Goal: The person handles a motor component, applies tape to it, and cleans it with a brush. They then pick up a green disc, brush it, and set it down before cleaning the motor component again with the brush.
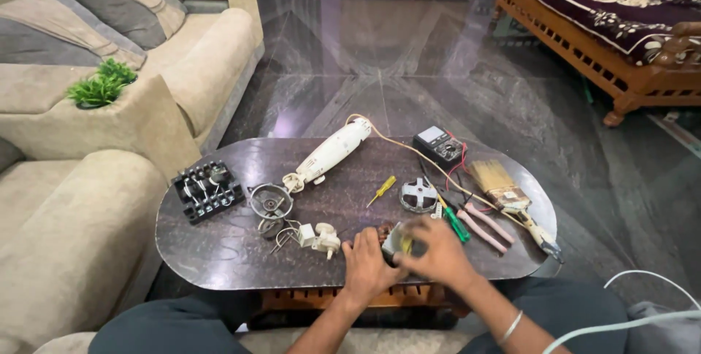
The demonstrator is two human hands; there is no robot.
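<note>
Both hands work at the near edge of the dark oval glossy-topped table (219, 252). The left hand (367, 266) and the right hand (437, 252) close together around a small motor part with copper-coloured windings and a pale metal body (391, 239). The part sits between the two palms, just above the tabletop, its windings showing at the left hand's fingertips. The left fingers curl against its left side; the right hand is blurred and covers its right side, so the exact finger contact there cannot be told. A thin metal bangle (510, 327) circles the right wrist.

Items on the table:
- Just left of the left hand: a small white plastic switch piece with wire leads (319, 236).
- Farther left: a round grey metal housing (271, 201) and a black slotted plastic block (207, 190).
- Behind the hands: a small yellow-handled screwdriver (382, 190), a round metal rotor piece (418, 195) and a white elongated appliance body with a cord (332, 151).
- Right of the hands: a green-handled screwdriver (458, 224), pink-handled pliers (482, 227), a wide bristle paintbrush (499, 185) and a black multimeter with red leads (438, 145).
</note>
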